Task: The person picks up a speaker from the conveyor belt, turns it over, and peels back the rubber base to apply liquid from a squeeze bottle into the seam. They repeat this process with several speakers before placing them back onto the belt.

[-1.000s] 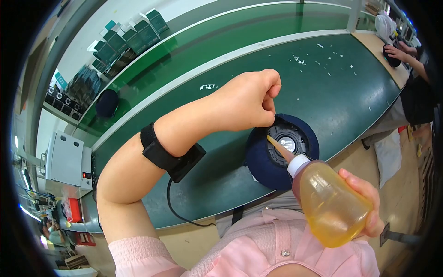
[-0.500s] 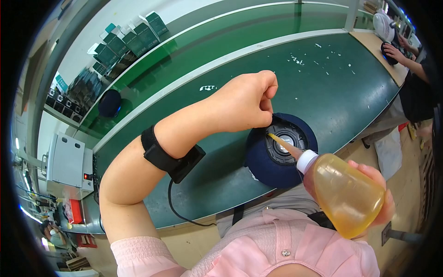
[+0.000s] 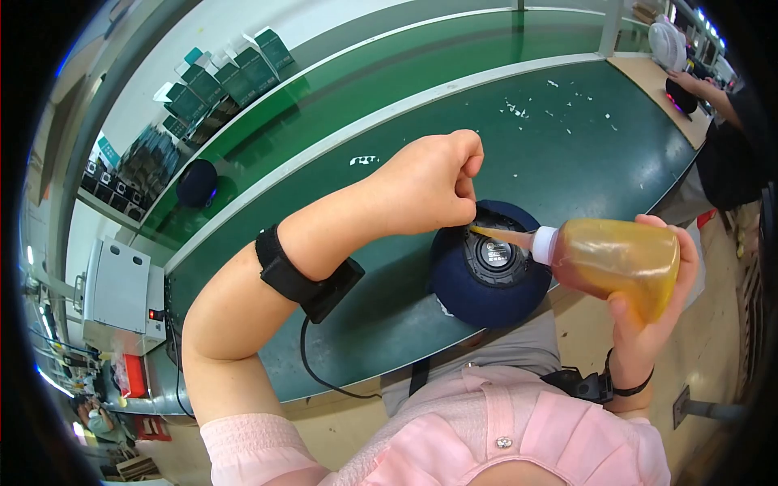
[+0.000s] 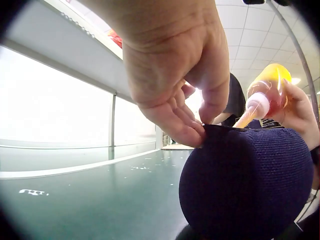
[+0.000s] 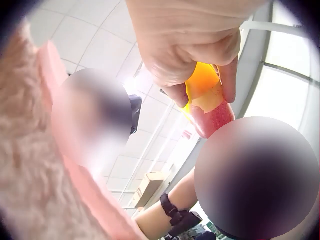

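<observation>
A round, navy fabric-covered speaker (image 3: 478, 306) sits on the green bench, its black recessed base (image 3: 491, 257) with a printed label facing up. My left hand (image 3: 425, 182) pinches the dark fabric edge at the recess rim between thumb and fingers, as the left wrist view shows close up at the fabric edge (image 4: 216, 128). In my right hand (image 3: 648, 328) is a squeeze bottle (image 3: 612, 255) of yellow liquid, held almost level. Its long tapered nozzle (image 3: 510, 236) reaches over the recess, the tip right at the inner rim near my left fingertips.
A second navy round speaker (image 3: 197, 183) stands behind the bench's raised strip. Several green boxes (image 3: 231, 81) line the back shelf. A grey machine (image 3: 117, 283) is at the left. Another person's hand (image 3: 689, 83) works at the far right. White scraps (image 3: 519, 109) dot the bench.
The bottle has swung from a steep slant to nearly level as my right hand rose, bringing its wrist strap into view. The nozzle tip stays at the rim, and my left hand keeps its pinch.
</observation>
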### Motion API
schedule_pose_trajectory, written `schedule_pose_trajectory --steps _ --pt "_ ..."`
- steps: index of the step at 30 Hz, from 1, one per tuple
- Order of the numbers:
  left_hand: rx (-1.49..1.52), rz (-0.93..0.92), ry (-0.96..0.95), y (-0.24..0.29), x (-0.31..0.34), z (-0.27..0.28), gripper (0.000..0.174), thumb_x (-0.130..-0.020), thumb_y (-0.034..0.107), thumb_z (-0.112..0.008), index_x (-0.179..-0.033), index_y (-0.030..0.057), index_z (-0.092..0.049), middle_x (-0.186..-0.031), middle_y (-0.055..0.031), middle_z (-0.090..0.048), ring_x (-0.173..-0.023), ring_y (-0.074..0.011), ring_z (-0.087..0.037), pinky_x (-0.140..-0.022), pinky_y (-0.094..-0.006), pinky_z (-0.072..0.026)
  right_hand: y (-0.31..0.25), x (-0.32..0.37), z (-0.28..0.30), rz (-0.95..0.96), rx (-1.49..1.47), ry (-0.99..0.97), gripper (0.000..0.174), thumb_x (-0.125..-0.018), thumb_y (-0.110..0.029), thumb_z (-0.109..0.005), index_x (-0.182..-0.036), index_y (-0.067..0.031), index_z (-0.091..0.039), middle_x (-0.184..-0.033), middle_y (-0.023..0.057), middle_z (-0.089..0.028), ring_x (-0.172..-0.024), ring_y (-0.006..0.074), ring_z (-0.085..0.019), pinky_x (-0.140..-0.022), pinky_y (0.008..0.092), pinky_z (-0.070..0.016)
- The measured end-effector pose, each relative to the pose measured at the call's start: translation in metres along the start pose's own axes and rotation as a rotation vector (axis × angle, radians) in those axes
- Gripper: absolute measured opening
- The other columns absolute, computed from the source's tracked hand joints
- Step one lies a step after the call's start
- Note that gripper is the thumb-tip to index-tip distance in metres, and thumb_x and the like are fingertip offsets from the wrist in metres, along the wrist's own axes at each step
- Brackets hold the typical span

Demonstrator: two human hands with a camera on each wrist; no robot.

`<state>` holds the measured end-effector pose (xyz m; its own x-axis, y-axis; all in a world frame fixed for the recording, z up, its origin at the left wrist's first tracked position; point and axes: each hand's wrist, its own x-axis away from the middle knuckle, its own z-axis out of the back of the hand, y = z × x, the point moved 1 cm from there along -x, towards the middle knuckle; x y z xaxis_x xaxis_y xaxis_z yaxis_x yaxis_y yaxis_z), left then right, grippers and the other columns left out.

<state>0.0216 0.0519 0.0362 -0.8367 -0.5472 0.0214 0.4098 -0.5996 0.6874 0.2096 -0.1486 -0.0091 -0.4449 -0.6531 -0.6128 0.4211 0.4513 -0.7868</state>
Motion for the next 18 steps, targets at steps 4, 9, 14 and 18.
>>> schedule_pose_trajectory --steps 4,9,14,18 --pt "-0.001 0.012 0.003 0.001 0.000 -0.001 0.029 -0.068 -0.003 -0.058 -0.079 0.0046 -0.033 -0.070 -0.0107 -0.061 -0.066 -0.0108 -0.058 -0.060 -0.0260 -0.0483 0.005 0.001 0.004 -0.154 -0.104 0.027 0.087 -0.069 -0.027 -0.081 -0.134 -0.0050 -0.028 -0.121 0.0075 -0.044 -0.112 0.0187 -0.047 -0.095 0.0294 -0.0384" --pt "-0.025 0.024 0.009 0.004 0.000 -0.002 0.029 -0.066 -0.001 -0.059 -0.079 0.0045 -0.034 -0.069 -0.0101 -0.061 -0.064 -0.0125 -0.059 -0.059 -0.0277 -0.0481 0.008 0.005 0.005 -0.155 -0.155 0.046 0.085 -0.070 -0.024 -0.080 -0.134 -0.0051 -0.029 -0.119 0.0055 -0.046 -0.112 0.0176 -0.048 -0.095 0.0289 -0.0383" --pt "-0.066 0.009 0.008 0.008 0.001 -0.004 0.030 -0.066 0.000 -0.063 -0.079 0.0040 -0.036 -0.069 -0.0096 -0.061 -0.064 -0.0128 -0.059 -0.059 -0.0279 -0.0475 0.014 0.007 0.005 -0.196 -0.237 0.053 0.085 -0.070 -0.022 -0.080 -0.137 -0.0054 -0.029 -0.118 0.0051 -0.047 -0.112 0.0172 -0.048 -0.095 0.0287 -0.0382" --pt "0.032 0.016 0.084 0.001 0.001 -0.002 0.030 -0.071 0.001 -0.067 -0.081 0.0046 -0.039 -0.070 -0.0076 -0.060 -0.065 -0.0109 -0.057 -0.057 -0.0248 -0.0456 0.013 0.010 0.009 -0.174 -0.218 0.044 0.084 -0.071 -0.020 -0.079 -0.137 -0.0057 -0.029 -0.118 0.0054 -0.047 -0.112 0.0177 -0.048 -0.096 0.0295 -0.0382"
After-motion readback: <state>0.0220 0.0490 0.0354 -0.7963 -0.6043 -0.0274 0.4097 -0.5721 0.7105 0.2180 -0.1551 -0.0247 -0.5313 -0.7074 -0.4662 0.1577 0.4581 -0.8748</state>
